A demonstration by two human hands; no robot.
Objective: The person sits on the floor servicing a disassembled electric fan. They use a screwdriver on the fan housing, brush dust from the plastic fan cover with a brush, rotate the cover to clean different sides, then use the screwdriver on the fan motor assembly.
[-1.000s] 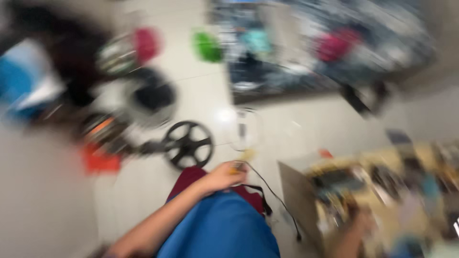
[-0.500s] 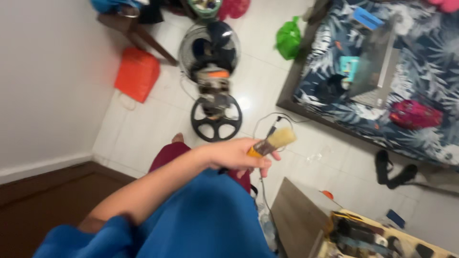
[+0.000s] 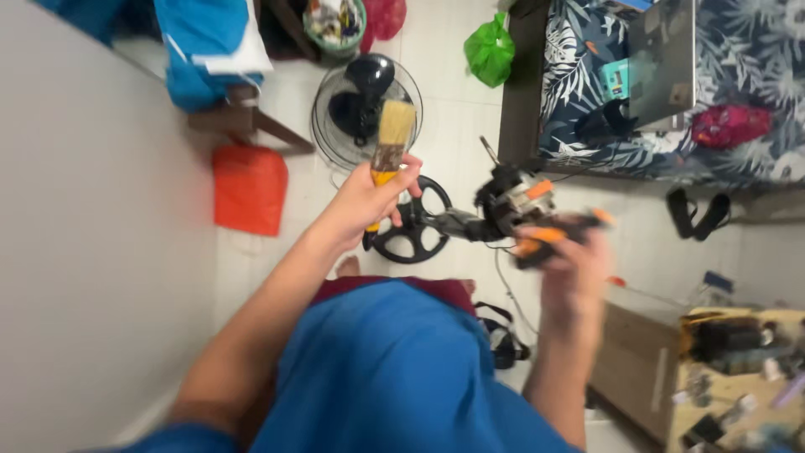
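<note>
The brush (image 3: pixel 387 149) is now raised bristles-up, pinched in the left hand (image 3: pixel 362 201). A motor part (image 3: pixel 521 210) (blurred) has been brought in at 3 o'clock, clasped by the right hand (image 3: pixel 570 267).

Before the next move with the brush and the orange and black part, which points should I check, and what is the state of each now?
1. Left hand grips paintbrush by its handle: ok.
2. Bristles point up, touching nothing: ok.
3. Right hand holds the orange and black part: ok, but blurred.
4. Firmness of the right grip: cannot tell.
5. Brush and part are apart: ok.
6. Floor fan stands below the hands, not touched: ok.
</note>
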